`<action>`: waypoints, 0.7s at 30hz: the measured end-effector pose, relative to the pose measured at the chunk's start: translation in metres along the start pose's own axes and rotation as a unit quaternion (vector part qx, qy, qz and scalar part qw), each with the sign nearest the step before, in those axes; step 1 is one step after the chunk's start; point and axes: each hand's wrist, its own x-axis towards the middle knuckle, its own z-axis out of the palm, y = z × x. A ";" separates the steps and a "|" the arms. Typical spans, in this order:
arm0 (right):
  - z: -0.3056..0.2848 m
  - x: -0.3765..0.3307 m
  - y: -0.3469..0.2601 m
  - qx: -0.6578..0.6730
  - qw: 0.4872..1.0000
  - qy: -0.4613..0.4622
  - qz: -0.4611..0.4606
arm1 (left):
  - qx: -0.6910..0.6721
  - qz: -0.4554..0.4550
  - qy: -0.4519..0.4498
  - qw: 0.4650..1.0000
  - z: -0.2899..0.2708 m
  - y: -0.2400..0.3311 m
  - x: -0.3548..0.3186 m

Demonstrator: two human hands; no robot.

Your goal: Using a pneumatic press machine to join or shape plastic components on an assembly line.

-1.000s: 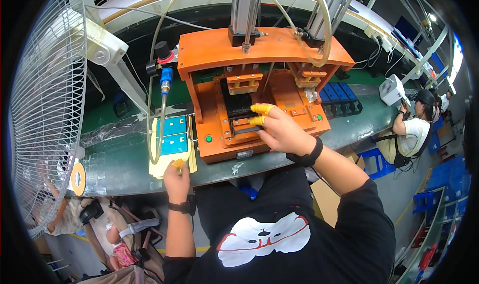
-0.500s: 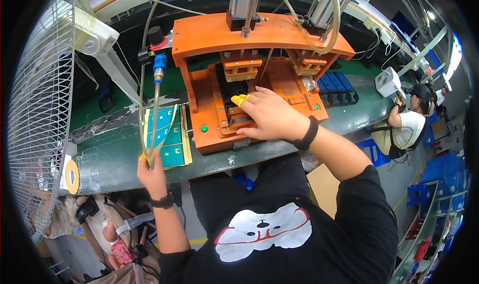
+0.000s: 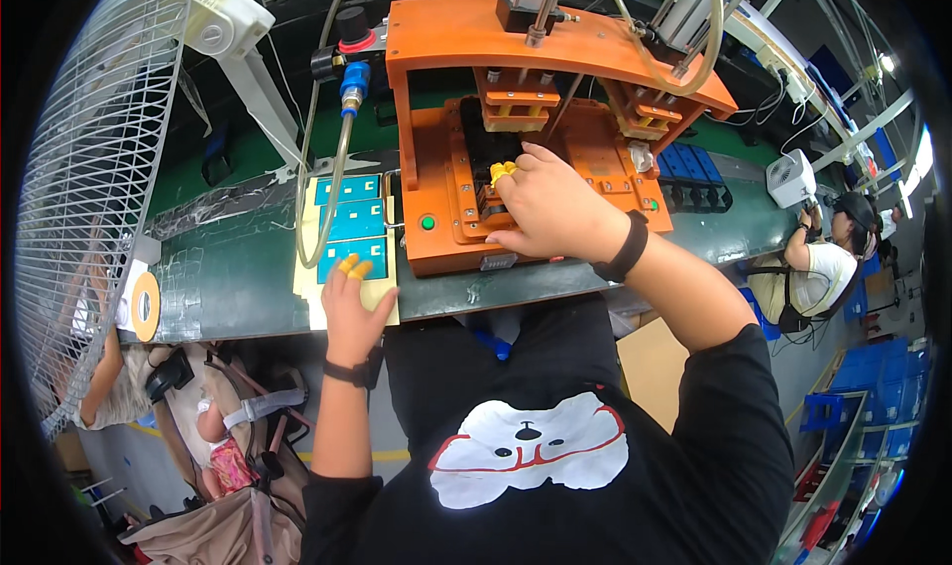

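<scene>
Since half a second earlier, your left hand (image 3: 349, 312) had dropped flat, fingers together, onto the blue label sheet (image 3: 349, 230), steadying it, while your right hand (image 3: 550, 208) pinched a black part (image 3: 493, 200) into the orange press (image 3: 516, 168).

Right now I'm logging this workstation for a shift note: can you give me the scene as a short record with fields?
Left hand: yellow-capped fingertips touching the cream sheet of blue square labels
Right hand: reaching into the orange press fixture, fingers on its black nest
Bench: dark green table
Left side: white wire-guard fan
Far right: another person, seated
</scene>
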 end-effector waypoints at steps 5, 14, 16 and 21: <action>-0.004 0.006 -0.010 -0.004 1.000 -0.006 0.014 | 0.085 -0.008 -0.058 0.995 0.011 -0.011 0.020; 0.023 -0.018 -0.088 0.268 0.926 0.267 -0.002 | 0.063 -0.040 -0.042 0.996 0.019 -0.014 0.021; 0.041 -0.011 -0.101 0.342 0.915 0.213 0.034 | 0.034 -0.032 -0.029 0.999 0.017 -0.019 0.026; 0.072 0.011 -0.104 0.338 0.922 0.168 0.089 | -0.094 -0.181 -0.006 0.979 0.005 -0.033 0.041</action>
